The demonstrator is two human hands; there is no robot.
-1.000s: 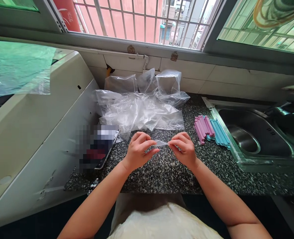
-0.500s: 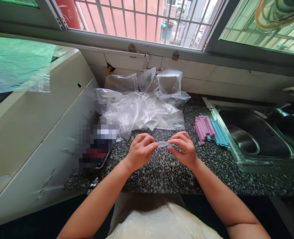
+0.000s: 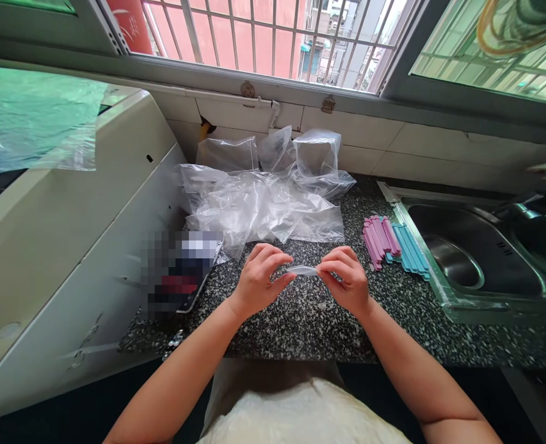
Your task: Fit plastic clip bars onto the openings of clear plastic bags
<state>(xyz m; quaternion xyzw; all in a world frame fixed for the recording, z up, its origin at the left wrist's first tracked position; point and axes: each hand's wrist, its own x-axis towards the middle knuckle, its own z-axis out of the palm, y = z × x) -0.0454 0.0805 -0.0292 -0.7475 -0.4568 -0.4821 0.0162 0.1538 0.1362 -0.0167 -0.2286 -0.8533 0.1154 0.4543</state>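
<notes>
Together, my left hand [image 3: 258, 279] and right hand [image 3: 347, 279] pinch a small clear bag [image 3: 303, 270] between thumb and fingertips, one hand at each end. It is folded or rolled into a narrow strip that spans the gap between my hands, held just above the speckled counter [image 3: 301, 320] and not touching it. Both grips are closed on the strip, the remaining fingers curled in.

Just beyond my hands lies a loose pile of clear bags [image 3: 264, 203], crumpled and overlapping, reaching back to the tiled wall under the window [image 3: 264, 37]. Right of the pile, near my right hand, sits a bundle of pink clips [image 3: 378, 237] touching a bundle of blue clips [image 3: 409, 248], both beside the rim of the steel sink [image 3: 476, 246]. Left of my left hand a phone [image 3: 185, 271] rests on the counter, its face blurred, against the side of a white appliance [image 3: 69, 234]. A greenish plastic sheet [image 3: 28, 117] drapes over that appliance's top.
</notes>
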